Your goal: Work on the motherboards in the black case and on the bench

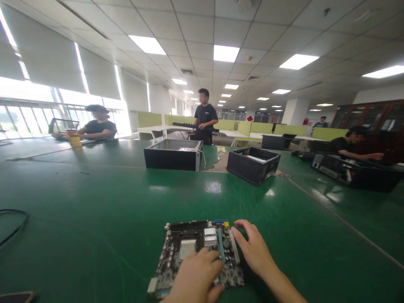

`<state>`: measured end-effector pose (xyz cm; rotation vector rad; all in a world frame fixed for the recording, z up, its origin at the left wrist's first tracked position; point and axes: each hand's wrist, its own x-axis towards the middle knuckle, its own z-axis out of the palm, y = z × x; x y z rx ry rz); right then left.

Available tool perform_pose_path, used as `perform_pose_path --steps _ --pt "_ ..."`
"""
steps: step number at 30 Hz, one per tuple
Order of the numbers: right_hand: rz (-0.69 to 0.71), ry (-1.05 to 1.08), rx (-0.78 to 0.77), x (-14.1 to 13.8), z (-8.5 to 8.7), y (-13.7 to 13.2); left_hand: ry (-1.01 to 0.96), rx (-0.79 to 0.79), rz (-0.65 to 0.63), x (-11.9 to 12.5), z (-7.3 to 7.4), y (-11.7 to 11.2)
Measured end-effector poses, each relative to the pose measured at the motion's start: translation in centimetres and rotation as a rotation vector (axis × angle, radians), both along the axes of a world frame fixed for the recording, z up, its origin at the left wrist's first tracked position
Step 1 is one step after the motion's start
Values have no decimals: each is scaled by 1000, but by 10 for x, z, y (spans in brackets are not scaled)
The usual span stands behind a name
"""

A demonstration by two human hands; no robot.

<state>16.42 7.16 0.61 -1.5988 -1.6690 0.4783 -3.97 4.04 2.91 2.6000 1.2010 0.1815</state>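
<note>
A motherboard (200,242) lies flat on the green tabletop in front of me, with a silver processor socket area (187,249), a pale heatsink (210,236) and a blue slot (221,244). My left hand (198,273) is over its lower middle, palm down, fingers loosely bent and apart; it hides part of the board, and whether the fingertips touch it I cannot tell. Beside the board's upper right corner is my right hand (254,248), thumb and fingers apart with nothing between them.
Two open computer cases, one dark and silver (172,160) and one black (244,168), stand farther back. Another case (356,170) is at right near a seated person. A black cable (14,227) lies left. One person stands behind; another sits left by an amber container (74,139).
</note>
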Motion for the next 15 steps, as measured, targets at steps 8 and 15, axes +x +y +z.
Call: perform_pose_path --steps 8,15 --pt "-42 17 -43 13 7 6 2 209 330 -138 0 77" --pt "-79 -119 -79 40 -9 30 5 282 500 -259 -9 127"
